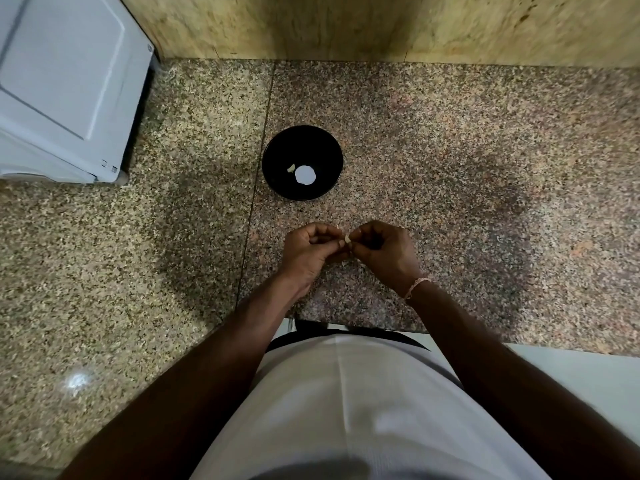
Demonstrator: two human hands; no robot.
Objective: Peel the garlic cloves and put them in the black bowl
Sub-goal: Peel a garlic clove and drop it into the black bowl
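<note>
Small pale garlic clove (346, 239), fingers-pinched.

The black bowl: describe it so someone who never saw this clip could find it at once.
On the speckled granite counter, look straight beyond the left hand and right hand, toward the wall. The black bowl sits there alone, the only round, glossy dark thing, with a small pale clove inside.
</note>
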